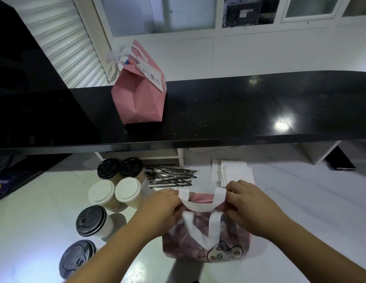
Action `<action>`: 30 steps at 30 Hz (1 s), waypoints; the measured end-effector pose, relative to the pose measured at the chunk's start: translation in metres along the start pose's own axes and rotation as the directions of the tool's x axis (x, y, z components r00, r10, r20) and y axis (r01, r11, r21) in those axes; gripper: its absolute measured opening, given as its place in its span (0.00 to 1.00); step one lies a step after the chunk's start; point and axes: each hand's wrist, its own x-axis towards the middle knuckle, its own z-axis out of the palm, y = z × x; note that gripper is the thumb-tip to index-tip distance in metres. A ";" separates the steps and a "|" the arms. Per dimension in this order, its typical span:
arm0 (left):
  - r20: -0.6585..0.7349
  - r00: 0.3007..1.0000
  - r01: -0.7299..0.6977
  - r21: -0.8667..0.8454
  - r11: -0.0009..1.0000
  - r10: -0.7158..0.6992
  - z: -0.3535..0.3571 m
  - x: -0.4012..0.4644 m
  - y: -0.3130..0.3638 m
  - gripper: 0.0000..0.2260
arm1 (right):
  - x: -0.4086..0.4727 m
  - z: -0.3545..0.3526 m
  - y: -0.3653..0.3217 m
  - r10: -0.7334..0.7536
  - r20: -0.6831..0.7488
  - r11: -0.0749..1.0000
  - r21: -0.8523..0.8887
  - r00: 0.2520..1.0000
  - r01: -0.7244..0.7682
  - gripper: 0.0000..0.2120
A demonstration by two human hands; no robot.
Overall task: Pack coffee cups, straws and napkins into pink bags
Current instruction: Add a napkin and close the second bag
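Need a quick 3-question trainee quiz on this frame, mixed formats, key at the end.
1. True or false: the pink bag on the black counter lies flat.
2. How many cups stand left of the near bag? A) four B) six C) eight
3. Fill in: the straws lie between the cups and the ____.

Key
1. False: it stands upright.
2. B: two white lids, four dark.
3. Napkins.

Both hands, left and right, grip the near bag's mouth.
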 end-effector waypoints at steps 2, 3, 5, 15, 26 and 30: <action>0.043 0.999 -0.010 0.124 0.992 0.005 -0.003 0.013 0.012 0.14 | 0.009 0.001 -0.006 0.000 0.004 1.000 0.031 1.000 0.000 0.06; 0.066 0.998 -0.009 0.166 0.986 -0.001 -0.003 0.019 0.018 0.13 | 0.012 0.001 -0.008 0.010 0.010 0.999 0.042 1.000 -0.011 0.04; 0.096 0.995 -0.008 0.233 0.972 -0.015 0.001 0.028 0.026 0.10 | 0.015 0.001 -0.011 0.044 0.011 0.998 0.046 0.999 -0.044 0.02; 0.060 0.998 -0.022 0.281 0.960 0.005 0.009 0.028 0.020 0.13 | -0.018 -0.011 0.015 0.101 0.010 0.975 0.197 0.995 -0.101 0.07; -0.041 0.988 0.144 -0.060 0.988 -0.147 -0.009 -0.011 -0.046 0.08 | -0.028 -0.015 0.020 0.141 0.037 0.973 0.181 0.989 -0.145 0.17; -0.025 0.982 0.181 -0.102 0.978 -0.185 -0.006 -0.012 -0.046 0.09 | -0.022 -0.031 0.005 0.164 0.135 0.983 0.064 0.977 -0.174 0.17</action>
